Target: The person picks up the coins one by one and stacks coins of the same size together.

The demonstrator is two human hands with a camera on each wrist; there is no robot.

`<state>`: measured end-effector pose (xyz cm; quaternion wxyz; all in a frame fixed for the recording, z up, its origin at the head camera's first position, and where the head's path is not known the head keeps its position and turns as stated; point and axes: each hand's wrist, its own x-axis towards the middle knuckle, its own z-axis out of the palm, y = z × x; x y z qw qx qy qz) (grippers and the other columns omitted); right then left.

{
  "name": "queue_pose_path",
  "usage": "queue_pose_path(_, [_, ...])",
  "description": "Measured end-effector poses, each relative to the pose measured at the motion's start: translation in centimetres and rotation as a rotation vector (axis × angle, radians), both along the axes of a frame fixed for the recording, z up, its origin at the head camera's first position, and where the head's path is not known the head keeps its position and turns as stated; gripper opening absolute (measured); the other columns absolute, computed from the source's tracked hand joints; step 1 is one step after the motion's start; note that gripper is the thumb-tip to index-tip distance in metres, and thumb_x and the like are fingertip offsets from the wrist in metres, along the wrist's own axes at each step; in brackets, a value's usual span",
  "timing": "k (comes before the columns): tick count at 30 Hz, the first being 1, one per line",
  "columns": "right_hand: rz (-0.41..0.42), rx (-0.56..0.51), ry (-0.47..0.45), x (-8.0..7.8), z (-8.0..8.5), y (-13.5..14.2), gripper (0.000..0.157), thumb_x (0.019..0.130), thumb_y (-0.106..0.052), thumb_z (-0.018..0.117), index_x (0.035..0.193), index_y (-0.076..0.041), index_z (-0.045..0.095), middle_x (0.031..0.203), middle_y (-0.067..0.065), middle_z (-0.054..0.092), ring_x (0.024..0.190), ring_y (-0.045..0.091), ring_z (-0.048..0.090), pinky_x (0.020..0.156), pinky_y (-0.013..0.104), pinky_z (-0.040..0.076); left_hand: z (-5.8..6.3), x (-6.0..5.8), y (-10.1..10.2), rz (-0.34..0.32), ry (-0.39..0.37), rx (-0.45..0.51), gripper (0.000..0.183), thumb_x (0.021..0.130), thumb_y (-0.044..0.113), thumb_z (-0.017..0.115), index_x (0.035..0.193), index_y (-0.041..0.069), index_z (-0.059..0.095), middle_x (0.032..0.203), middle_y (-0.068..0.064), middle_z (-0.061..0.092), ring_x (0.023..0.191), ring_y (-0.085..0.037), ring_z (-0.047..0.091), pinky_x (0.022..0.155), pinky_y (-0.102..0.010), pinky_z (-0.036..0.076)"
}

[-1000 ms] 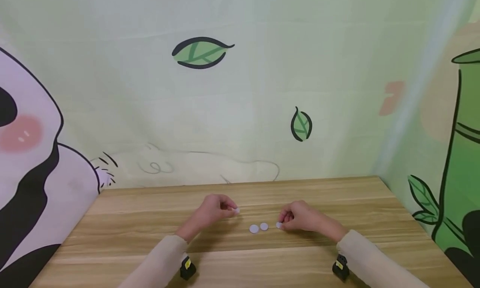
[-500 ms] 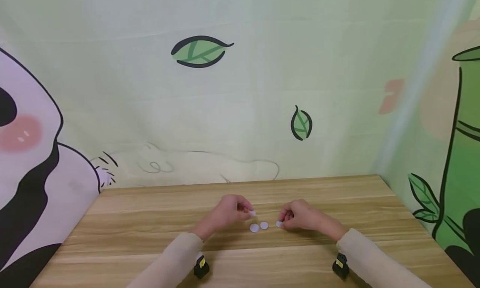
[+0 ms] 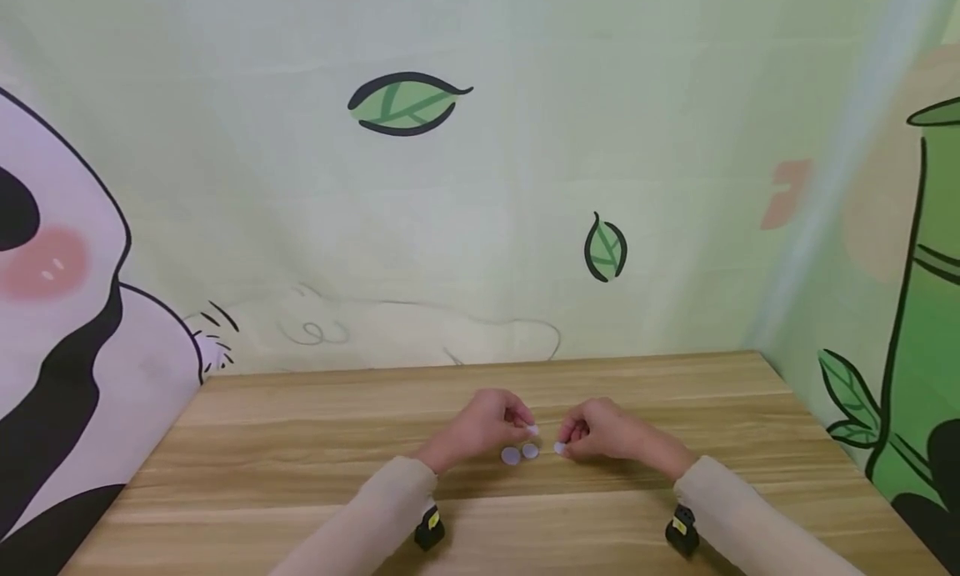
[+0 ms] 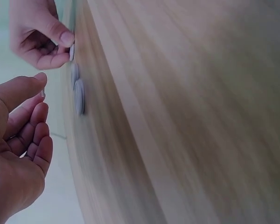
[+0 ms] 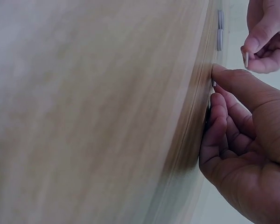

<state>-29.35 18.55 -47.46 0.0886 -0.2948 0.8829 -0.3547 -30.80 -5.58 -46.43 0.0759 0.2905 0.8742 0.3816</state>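
Observation:
My left hand (image 3: pixel 486 418) pinches a small white disc (image 3: pixel 532 430) between thumb and fingertips, held above the table. Just below it two round white discs lie flat side by side, the larger disc (image 3: pixel 511 456) on the left and the smaller disc (image 3: pixel 530 451) on the right. To their right my right hand (image 3: pixel 602 430) pinches another small disc (image 3: pixel 559 448) at the tabletop, its fingers partly hiding it. From the left wrist, the lying discs (image 4: pixel 79 96) look layered, as if stacked. The right wrist view shows the left hand's disc (image 5: pixel 246 59) on edge, clear of the wood.
The wooden table (image 3: pixel 300 443) runs back to a light green printed curtain (image 3: pixel 480 192) with leaf drawings. A panda picture (image 3: pixel 150 351) is at the left and a green bamboo picture (image 3: pixel 930 326) at the right. Black cameras (image 3: pixel 430 528) hang under both wrists.
My left hand has moved right with its pinched disc, from left of the lying discs to above the smaller one. My right hand and the lying discs stay in place.

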Motion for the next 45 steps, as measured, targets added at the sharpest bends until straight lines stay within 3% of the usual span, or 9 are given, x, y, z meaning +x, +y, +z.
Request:
queue_pose_path(7, [-0.008,0.002,-0.002,0.0,0.0,-0.1,0.011,0.085,-0.011,0.080,0.087,-0.004,0.072,0.072,-0.007,0.062,0.067,0.004,0.055,0.062,0.020,0.048,-0.3,0.0,1.4,-0.045,0.005,-0.025,0.009,0.085,0.008,0.082,0.088,0.004,0.075,0.076,0.004,0.068,0.069,-0.002,0.058,0.063,-0.018,0.049])
queue_pose_path(22, [0.008,0.015,-0.012,-0.2,-0.3,-0.1,0.009,0.084,-0.011,0.080,0.087,-0.007,0.073,0.074,-0.006,0.063,0.069,0.005,0.056,0.063,0.020,0.049,-1.3,-0.2,2.8,-0.040,0.012,-0.086,0.009,0.085,0.011,0.084,0.085,0.007,0.076,0.070,0.007,0.066,0.060,-0.001,0.055,0.057,-0.016,0.046])
queue_pose_path(31, [-0.009,0.034,-0.003,-0.2,-0.2,0.0,0.009,0.084,-0.010,0.080,0.086,-0.008,0.072,0.074,-0.007,0.062,0.069,0.004,0.055,0.063,0.020,0.048,-1.1,0.0,3.4,-0.039,-0.010,-0.136,0.009,0.086,0.011,0.083,0.087,0.005,0.076,0.068,0.006,0.066,0.055,-0.003,0.056,0.054,-0.017,0.047])
queue_pose_path(38, [-0.042,0.046,0.004,0.2,0.1,-0.1,0.008,0.085,-0.008,0.080,0.085,-0.008,0.072,0.074,-0.006,0.064,0.068,0.006,0.056,0.062,0.020,0.048,-1.0,-0.1,3.8,-0.054,0.025,-0.169,0.010,0.086,0.014,0.083,0.087,0.006,0.077,0.068,0.007,0.067,0.056,-0.002,0.057,0.056,-0.017,0.049])
queue_pose_path(45, [-0.013,0.016,0.042,0.3,-0.2,0.1,0.007,0.086,-0.009,0.080,0.085,-0.007,0.073,0.074,-0.006,0.065,0.067,0.003,0.054,0.062,0.020,0.047,-1.0,0.1,3.9,-0.071,0.029,-0.163,0.011,0.085,0.015,0.084,0.086,0.007,0.077,0.069,0.007,0.067,0.058,0.000,0.056,0.060,-0.015,0.048])
